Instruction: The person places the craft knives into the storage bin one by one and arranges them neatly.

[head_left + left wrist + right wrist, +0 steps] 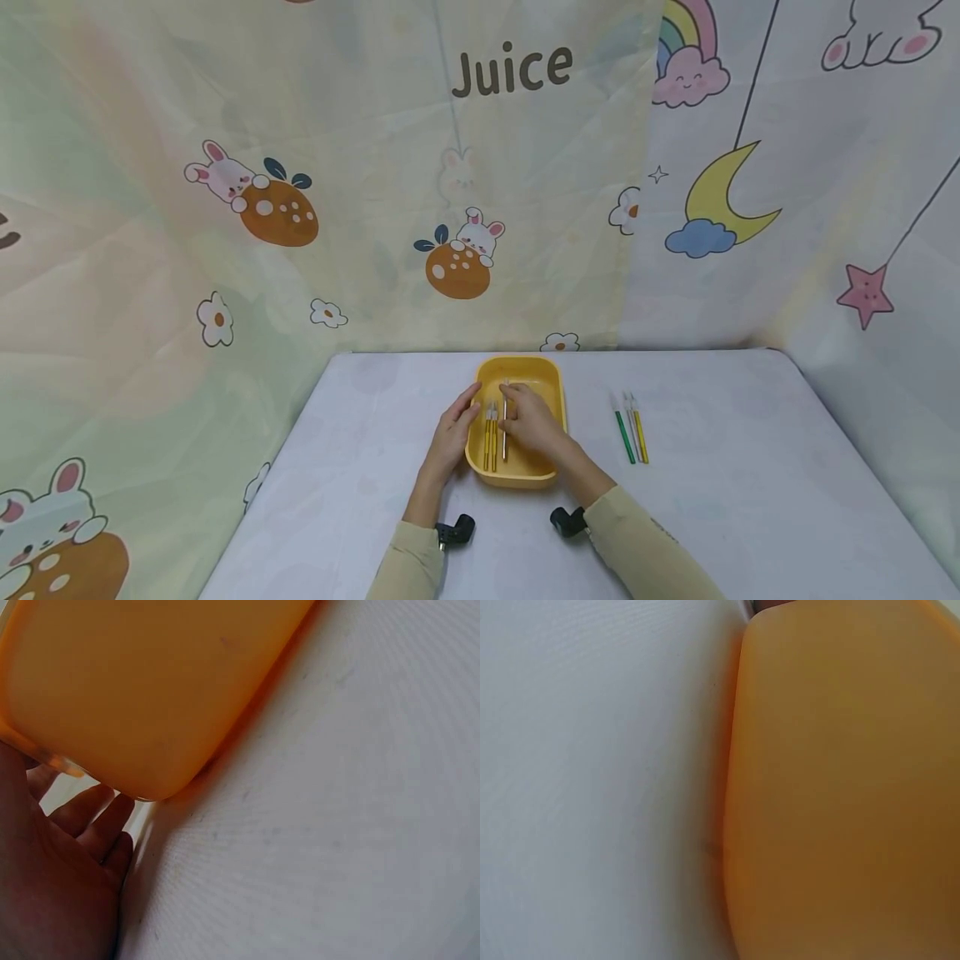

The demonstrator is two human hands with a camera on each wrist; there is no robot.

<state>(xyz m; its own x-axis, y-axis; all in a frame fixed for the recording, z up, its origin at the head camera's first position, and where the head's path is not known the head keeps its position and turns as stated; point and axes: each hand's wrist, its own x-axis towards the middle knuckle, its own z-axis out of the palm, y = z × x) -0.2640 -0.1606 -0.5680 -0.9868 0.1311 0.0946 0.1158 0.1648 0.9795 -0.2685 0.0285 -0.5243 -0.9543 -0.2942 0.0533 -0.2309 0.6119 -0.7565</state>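
A yellow tray (522,481) stands lengthwise in the middle of the table. In the head view my left hand (452,429) is at the tray's left side, fingers and thumb against the rim; the left wrist view has its fingers beside the orange-looking wall. My right hand (534,423) reaches over the right side and pinches a slim silver pen-like tool (505,446) upright along the tray floor. Left of it, yellow pen-like tools (491,450) with pale tips lie side by side in the tray. The right wrist view is filled by the tray's outer wall (840,780), hiding that hand's fingers.
Right of the tray, a green pen-like tool (625,437), a silver one (633,429) and a yellow one (641,437) lie close together on the white tabletop (750,500). A printed cloth backdrop (375,167) rises behind the table's far edge.
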